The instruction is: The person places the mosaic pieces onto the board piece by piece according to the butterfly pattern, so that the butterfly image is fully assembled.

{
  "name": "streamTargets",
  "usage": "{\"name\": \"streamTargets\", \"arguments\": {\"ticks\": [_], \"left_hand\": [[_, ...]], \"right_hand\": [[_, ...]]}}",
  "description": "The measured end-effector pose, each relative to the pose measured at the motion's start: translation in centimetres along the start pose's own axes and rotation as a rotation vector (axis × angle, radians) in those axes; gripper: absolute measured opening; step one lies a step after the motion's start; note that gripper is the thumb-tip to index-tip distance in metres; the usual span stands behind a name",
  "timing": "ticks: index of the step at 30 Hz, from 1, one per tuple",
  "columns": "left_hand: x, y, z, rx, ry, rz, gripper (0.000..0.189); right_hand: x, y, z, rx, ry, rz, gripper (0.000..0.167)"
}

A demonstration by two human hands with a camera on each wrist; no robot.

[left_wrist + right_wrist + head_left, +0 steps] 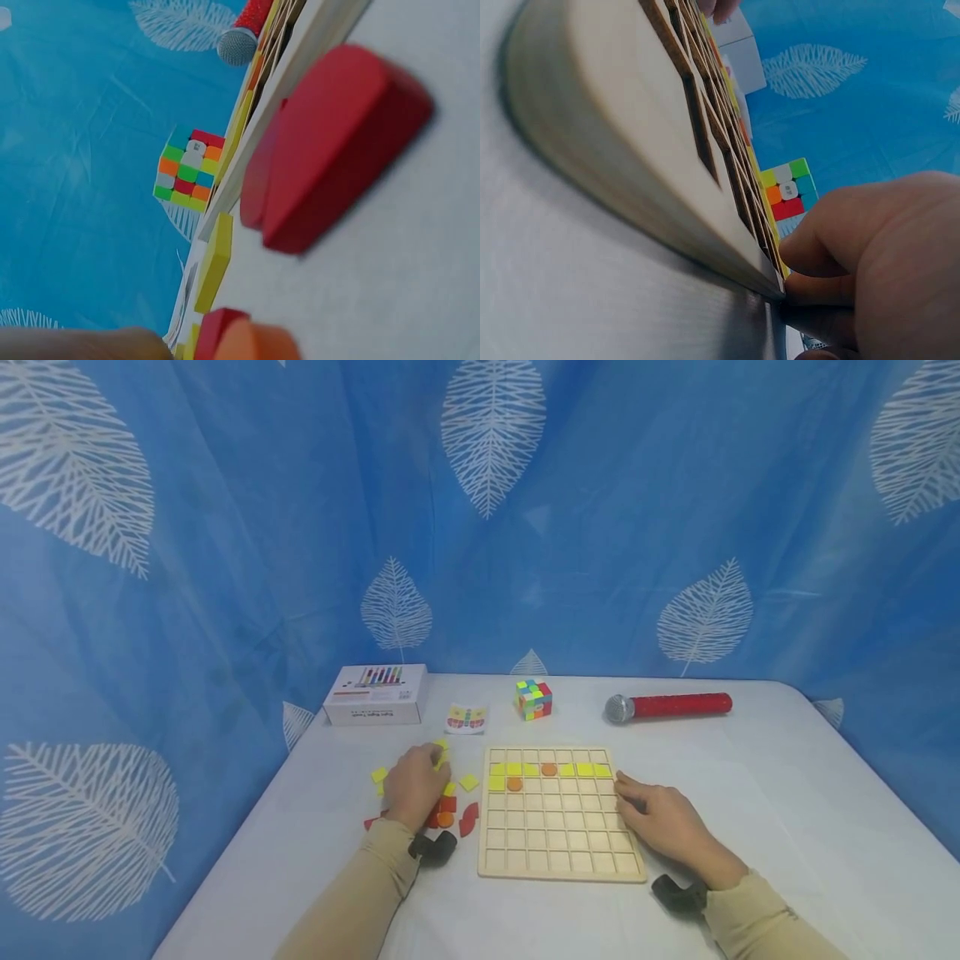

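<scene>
My left hand (pixel 416 785) is over a loose pile of flat coloured pieces left of the board, its fingers bent down by the yellow tiles (pixel 441 745). Whether a tile is between the fingertips is hidden. Red pieces (pixel 468 819) and an orange disc (pixel 446 819) lie near that wrist. My right hand (pixel 663 818) holds the right edge of a wooden grid board (pixel 562 863), thumb and fingers at its rim in the right wrist view. In the second row sit yellow squares (pixel 585 770) and an orange disc (pixel 549 770); the third row starts with a yellow square and another disc.
Behind the board stand a puzzle cube (pixel 533 700) and a printed pattern card (pixel 467 719). A white box (pixel 375 695) is at the back left. A red microphone (pixel 667 707) lies at the back right. Blue leaf-patterned cloth (pixel 600 527) hangs behind the table.
</scene>
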State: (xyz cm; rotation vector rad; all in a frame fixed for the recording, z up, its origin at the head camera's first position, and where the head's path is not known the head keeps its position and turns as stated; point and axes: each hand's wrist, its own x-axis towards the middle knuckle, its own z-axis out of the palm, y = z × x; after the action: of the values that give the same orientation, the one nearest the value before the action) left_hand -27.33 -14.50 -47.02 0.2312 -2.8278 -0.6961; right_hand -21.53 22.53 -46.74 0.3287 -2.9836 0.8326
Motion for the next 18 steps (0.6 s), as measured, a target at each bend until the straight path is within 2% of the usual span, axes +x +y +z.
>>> {"name": "streamTargets", "arguments": {"ticks": [6,15,18], "left_hand": [[-0.08,0.40,0.33,-0.008,-0.005,-0.015,0.045],[-0.26,0.49,0.60,-0.012,0.004,0.075,0.041],[-0.51,0.47,0.31,-0.004,0.015,0.084,0.043]], "right_hand": [[0.01,0.11,0.04,-0.002,0.008,-0.008,0.043],[-0.10,-0.02,-0.04,0.003,0.022,-0.020,0.042],[-0.10,-0.08,-0.06,0.008,0.023,-0.024,0.042]]}}
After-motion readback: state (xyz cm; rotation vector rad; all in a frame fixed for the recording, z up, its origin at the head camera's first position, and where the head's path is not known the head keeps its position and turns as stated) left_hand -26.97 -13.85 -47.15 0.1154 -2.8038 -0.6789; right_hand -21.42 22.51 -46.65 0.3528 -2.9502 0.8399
